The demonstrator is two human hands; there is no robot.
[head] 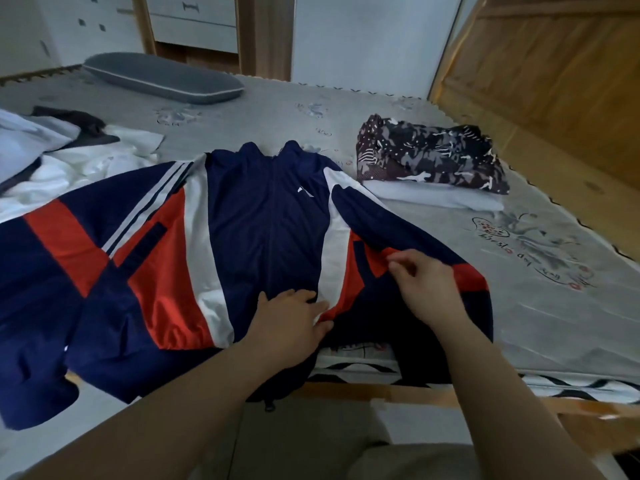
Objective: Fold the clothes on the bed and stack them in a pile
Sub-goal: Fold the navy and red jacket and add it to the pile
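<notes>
Track jacket spread front-up on the bed, both hands on its lower right side.

The navy, red and white jacket (263, 216) lies flat across the bed (519, 306). The left hand (294, 317) presses flat near the hem, fingers straight; the right hand (422, 282) pinches the sleeve fabric. A folded pile (433, 161) sits beyond, unfolded white clothes (69, 168) at left.

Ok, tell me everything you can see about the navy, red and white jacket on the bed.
The jacket lies front up on the bed, zipped, collar away from the camera. It looks like smooth sportswear fabric: navy body, white and red panels, striped sleeve spread left. The left hand rests flat near its hem; the right hand touches the other sleeve.
</notes>
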